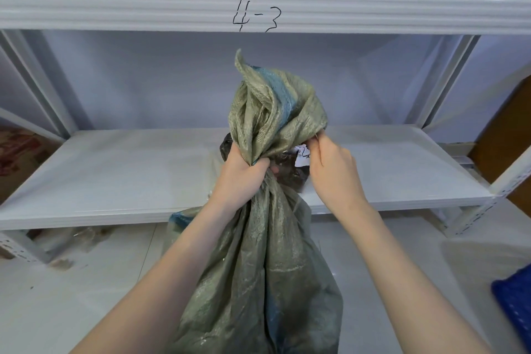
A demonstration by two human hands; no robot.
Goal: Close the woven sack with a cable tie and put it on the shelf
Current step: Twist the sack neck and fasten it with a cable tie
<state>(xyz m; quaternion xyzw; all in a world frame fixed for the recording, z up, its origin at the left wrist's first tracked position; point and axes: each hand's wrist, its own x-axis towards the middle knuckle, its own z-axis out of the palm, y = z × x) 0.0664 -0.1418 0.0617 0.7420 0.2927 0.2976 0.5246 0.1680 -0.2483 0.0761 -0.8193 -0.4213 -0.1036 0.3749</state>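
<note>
Sack (258, 267) bottom cut off; left grip (244, 172) clenches neck, right grip (330, 164) pinches mouth edge.

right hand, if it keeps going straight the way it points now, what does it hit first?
Probably the loose edge of the woven sack that the right hand pinches, then the dark bag with a white label showing in the sack's mouth; depth is unclear.
</note>
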